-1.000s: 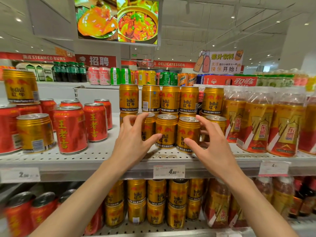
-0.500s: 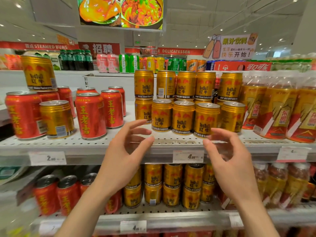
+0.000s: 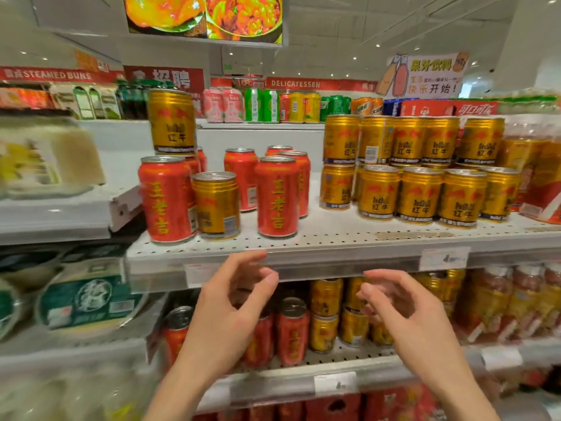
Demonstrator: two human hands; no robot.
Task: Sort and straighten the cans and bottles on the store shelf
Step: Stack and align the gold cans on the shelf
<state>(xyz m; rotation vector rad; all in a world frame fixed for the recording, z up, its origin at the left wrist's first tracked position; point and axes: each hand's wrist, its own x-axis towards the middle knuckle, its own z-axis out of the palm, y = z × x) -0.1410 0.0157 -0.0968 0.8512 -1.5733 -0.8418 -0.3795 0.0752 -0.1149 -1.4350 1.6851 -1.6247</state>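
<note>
From the head camera we see our left hand (image 3: pixel 233 302) and right hand (image 3: pixel 403 311) in front of the shelf (image 3: pixel 334 238) edge, fingers loosely curled, holding nothing. On the shelf, red cans (image 3: pixel 277 197) stand at left with one gold can (image 3: pixel 216 205) among them; stacked gold cans (image 3: pixel 419 194) stand at right.

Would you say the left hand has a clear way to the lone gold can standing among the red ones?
Probably yes: the left hand hangs empty below the shelf edge, and the gold can stands at the front, nothing before it.
</note>
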